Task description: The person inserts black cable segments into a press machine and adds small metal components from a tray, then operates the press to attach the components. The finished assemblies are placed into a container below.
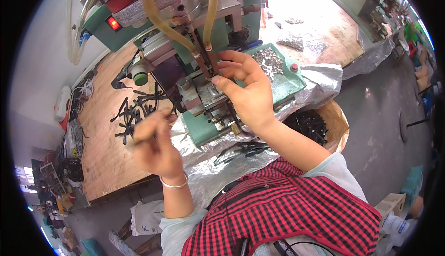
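My right hand (252, 91) is at the work point of a green bench-top press machine (200, 133). Its thumb and fingers curl together beside the metal press head (208, 63); whatever lies between the fingertips is too small or hidden to name. My left hand (160, 147), wearing a bangle on the wrist, is smeared by motion to the left of the machine base. It is close to a loose heap of short black strips (132, 117) on the wooden table, and its fingers do not show clearly.
Small metal pieces (269, 63) lie in a green tray (291, 87) right of the press. More black strips (250, 149) rest on silver sheeting at the table's front. A lined container (340, 126) of black pieces stands below right. Yellowish tubes (213, 6) loop above.
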The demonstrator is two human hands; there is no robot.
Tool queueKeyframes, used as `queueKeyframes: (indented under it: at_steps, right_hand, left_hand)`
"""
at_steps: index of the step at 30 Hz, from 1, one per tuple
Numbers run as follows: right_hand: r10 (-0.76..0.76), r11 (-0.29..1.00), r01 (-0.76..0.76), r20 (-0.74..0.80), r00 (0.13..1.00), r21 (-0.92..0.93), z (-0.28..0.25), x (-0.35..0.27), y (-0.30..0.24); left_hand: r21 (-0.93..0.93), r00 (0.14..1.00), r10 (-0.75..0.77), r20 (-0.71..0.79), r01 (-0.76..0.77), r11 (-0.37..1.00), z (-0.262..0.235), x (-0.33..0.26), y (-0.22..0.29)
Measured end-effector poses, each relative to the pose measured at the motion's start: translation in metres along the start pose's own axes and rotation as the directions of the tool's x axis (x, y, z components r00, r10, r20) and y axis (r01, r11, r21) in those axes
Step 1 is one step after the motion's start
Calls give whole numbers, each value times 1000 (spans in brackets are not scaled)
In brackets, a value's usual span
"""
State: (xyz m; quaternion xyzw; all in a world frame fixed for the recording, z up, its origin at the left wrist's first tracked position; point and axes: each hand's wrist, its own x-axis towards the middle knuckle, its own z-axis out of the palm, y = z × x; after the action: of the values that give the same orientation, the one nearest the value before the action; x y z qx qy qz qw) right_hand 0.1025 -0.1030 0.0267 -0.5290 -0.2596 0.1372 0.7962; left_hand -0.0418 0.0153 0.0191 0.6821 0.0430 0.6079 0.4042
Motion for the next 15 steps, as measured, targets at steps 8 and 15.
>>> queueKeyframes:
  at_steps: [8, 15]
  right_hand:
    - [1, 955, 60, 205, 979, -290, -49, 14, -4]
    - [-268, 719, 58, -199, 942, -692, -163, 25, 64]
  left_hand:
    - [208, 706, 482, 519, -652, 729, 47, -14, -8]
    - [146, 682, 527, 507, -670, 728, 54, -12, -21]
